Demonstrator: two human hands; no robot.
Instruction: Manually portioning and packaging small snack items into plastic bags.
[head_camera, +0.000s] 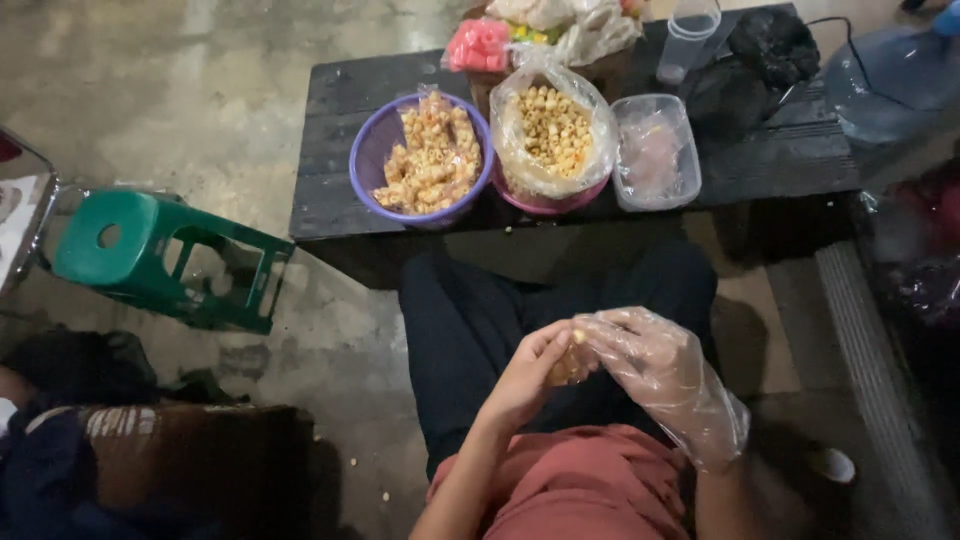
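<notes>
Over my lap, my left hand (528, 372) and my right hand (650, 362) meet around a small clear bag of yellow snack pieces (570, 365). The left hand is bare and pinches the bag. A thin clear plastic glove covers the right hand, whose fingers touch the bag's top. On the low black table (330, 190) ahead stand a purple bowl (372, 150) heaped with small filled snack bags and a pink bowl (545, 203) lined with a plastic bag full of loose yellow puffs (553, 128).
A clear plastic container (655, 155) sits right of the pink bowl, with a clear cup (687, 40), pink packets (478, 45) and black bags (745, 60) behind. A green stool (160, 262) lies tipped on the concrete floor at left. A large water jug (885, 85) stands at far right.
</notes>
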